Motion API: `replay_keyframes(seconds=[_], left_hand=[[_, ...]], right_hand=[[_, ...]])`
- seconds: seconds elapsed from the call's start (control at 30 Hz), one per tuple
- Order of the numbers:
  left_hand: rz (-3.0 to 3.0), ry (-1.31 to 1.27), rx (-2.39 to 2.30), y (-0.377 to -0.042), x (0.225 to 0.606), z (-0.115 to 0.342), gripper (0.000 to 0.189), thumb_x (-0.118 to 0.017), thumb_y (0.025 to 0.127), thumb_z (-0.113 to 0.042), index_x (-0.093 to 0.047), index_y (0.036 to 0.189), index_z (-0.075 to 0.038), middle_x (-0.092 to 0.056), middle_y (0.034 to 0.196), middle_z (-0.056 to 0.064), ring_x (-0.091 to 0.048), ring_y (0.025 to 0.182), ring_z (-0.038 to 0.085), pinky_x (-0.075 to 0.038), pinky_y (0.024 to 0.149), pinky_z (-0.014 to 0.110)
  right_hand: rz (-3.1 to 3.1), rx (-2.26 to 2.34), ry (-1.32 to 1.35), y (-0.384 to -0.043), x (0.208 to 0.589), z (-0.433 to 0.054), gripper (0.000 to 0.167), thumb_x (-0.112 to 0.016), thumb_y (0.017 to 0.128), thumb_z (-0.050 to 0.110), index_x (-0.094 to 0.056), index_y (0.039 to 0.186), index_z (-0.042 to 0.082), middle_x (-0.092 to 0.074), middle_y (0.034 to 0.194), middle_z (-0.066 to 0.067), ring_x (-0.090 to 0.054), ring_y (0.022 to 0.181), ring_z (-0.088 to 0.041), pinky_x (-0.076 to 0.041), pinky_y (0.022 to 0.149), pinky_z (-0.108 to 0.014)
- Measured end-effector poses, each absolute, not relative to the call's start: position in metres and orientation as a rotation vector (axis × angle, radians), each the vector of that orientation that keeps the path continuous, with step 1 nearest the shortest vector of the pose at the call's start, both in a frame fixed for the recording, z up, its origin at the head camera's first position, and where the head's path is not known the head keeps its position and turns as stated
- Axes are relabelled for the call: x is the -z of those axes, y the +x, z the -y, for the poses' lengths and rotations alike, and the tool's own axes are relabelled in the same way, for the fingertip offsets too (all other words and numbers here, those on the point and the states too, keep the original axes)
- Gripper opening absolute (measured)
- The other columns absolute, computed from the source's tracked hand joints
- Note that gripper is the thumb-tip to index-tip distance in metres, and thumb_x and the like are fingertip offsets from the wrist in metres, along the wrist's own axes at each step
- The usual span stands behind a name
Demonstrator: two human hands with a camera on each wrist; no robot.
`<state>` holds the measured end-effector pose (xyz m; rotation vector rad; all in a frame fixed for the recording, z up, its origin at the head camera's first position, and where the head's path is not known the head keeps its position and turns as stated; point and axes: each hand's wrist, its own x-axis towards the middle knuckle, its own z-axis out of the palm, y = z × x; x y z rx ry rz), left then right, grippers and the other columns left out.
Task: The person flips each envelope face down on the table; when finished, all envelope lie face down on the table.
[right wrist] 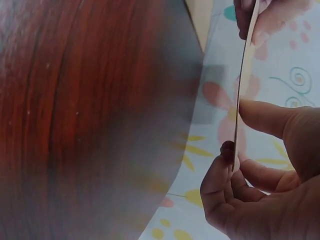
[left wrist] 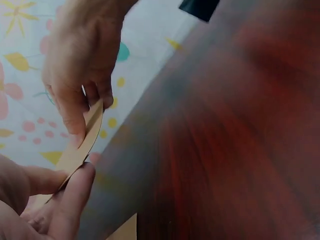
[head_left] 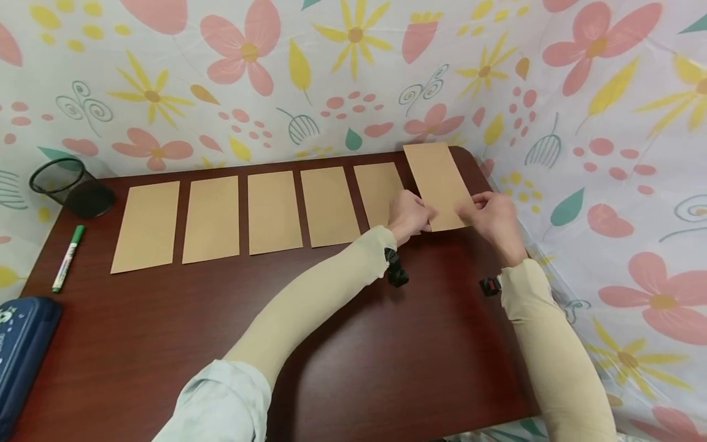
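Both hands hold one brown kraft paper card [head_left: 439, 184] above the far right part of the table. My left hand [head_left: 409, 216] pinches its near left corner between thumb and fingers. At the near right corner, my right hand [head_left: 493, 222] grips it with the thumb on one face and curled fingers on the other. In the left wrist view the card [left wrist: 80, 145] bends slightly between the two hands. The right wrist view shows the card [right wrist: 242, 80] almost edge-on. Under and beside my left hand lies another brown card [head_left: 378, 184], partly hidden by that hand.
More brown cards [head_left: 274, 212] lie in a spaced row along the back of the dark wooden table [head_left: 353, 344]. To the left are a black mesh pen holder [head_left: 74, 187], a green-capped marker [head_left: 68, 258] and a blue case [head_left: 24, 362]. Flowered cloth [head_left: 353, 80] hangs behind and at right.
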<state>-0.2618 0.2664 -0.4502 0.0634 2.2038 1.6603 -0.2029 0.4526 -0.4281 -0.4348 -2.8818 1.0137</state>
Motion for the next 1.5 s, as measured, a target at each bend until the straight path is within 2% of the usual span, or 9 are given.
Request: replay_keyframes(seconds=[0.1,0.3,0.43,0.67,0.93,1.07,1.2,1.37,1.5], left_hand=[[-2.309,0.031,-1.503,-0.28,0.46,-0.275,0.038,-0.08,0.091,-0.01,-0.06,0.059,-0.011,-0.073,0.059,0.006,-0.075,0.054,0.015,-0.06,0.053,0.029],[-2.458,0.048,-1.19,-0.315,0.485,-0.298,0.009,-0.079,0.084,-0.008,-0.07,0.083,-0.009,-0.073,0.058,0.002,-0.071,0.048,0.012,-0.052,0.047,0.025],[-2.527,0.071,-1.051,-0.33,0.495,-0.306,0.016,-0.085,0.082,-0.01,-0.076,0.095,-0.009,-0.075,0.065,0.001,-0.07,0.051,0.011,-0.055,0.046,0.023],[-2.589,0.093,-0.96,-0.337,0.5,-0.307,0.022,-0.098,0.068,-0.007,-0.079,0.08,-0.011,-0.074,0.071,0.003,-0.064,0.059,0.013,-0.053,0.043,0.025],[-2.522,0.24,-1.054,-0.338,0.504,-0.298,0.009,-0.079,0.086,-0.007,-0.077,0.078,-0.011,-0.073,0.056,0.002,-0.072,0.045,0.014,-0.059,0.046,0.03],[-2.564,0.316,-1.005,-0.331,0.501,-0.294,0.018,-0.066,0.095,-0.009,-0.076,0.08,-0.01,-0.072,0.053,0.003,-0.069,0.042,0.014,-0.058,0.044,0.03],[-2.651,0.315,-0.993,-0.317,0.496,-0.292,0.028,-0.066,0.098,-0.018,-0.073,0.072,-0.013,-0.066,0.048,0.0,-0.065,0.039,0.012,-0.057,0.046,0.028],[-2.677,0.41,-1.143,-0.281,0.453,-0.271,0.05,-0.069,0.1,-0.031,-0.059,0.054,-0.016,-0.05,0.043,-0.006,-0.049,0.039,0.009,-0.041,0.044,0.024],[-2.737,0.532,-1.195,-0.254,0.422,-0.253,0.05,-0.067,0.099,-0.033,-0.048,0.055,-0.02,-0.036,0.049,-0.01,-0.035,0.048,0.008,-0.025,0.047,0.023]], right_hand=[[2.888,-0.969,-0.428,-0.21,0.431,-0.451,0.053,-0.074,0.1,0.035,-0.068,0.129,-0.01,-0.069,0.116,-0.024,-0.064,0.087,-0.025,-0.047,0.068,-0.025],[2.918,-0.905,-0.49,-0.224,0.441,-0.452,0.044,-0.076,0.096,0.034,-0.073,0.113,-0.007,-0.074,0.104,-0.022,-0.066,0.083,-0.03,-0.051,0.067,-0.035],[2.951,-0.844,-0.551,-0.248,0.466,-0.469,0.041,-0.079,0.089,0.036,-0.076,0.104,-0.002,-0.075,0.104,-0.018,-0.065,0.09,-0.034,-0.054,0.073,-0.042],[3.006,-0.809,-0.561,-0.286,0.519,-0.503,0.047,-0.078,0.089,0.041,-0.075,0.11,0.0,-0.075,0.118,-0.019,-0.067,0.099,-0.033,-0.057,0.079,-0.045],[3.015,-0.839,-0.547,-0.289,0.528,-0.508,0.043,-0.081,0.091,0.042,-0.072,0.109,0.003,-0.073,0.118,-0.019,-0.066,0.103,-0.036,-0.056,0.084,-0.047],[3.022,-0.833,-0.517,-0.279,0.52,-0.501,0.041,-0.08,0.091,0.042,-0.072,0.102,0.003,-0.073,0.11,-0.018,-0.067,0.096,-0.035,-0.056,0.077,-0.045],[3.025,-0.855,-0.499,-0.259,0.493,-0.483,0.042,-0.079,0.092,0.039,-0.072,0.102,0.0,-0.072,0.108,-0.02,-0.066,0.096,-0.037,-0.056,0.08,-0.047],[2.936,-0.884,-0.512,-0.233,0.466,-0.466,0.057,-0.077,0.095,0.044,-0.067,0.117,-0.007,-0.071,0.116,-0.028,-0.066,0.105,-0.044,-0.057,0.092,-0.053],[2.829,-0.894,-0.487,-0.215,0.449,-0.453,0.063,-0.069,0.104,0.046,-0.061,0.132,-0.01,-0.069,0.123,-0.033,-0.066,0.113,-0.048,-0.054,0.1,-0.058]])
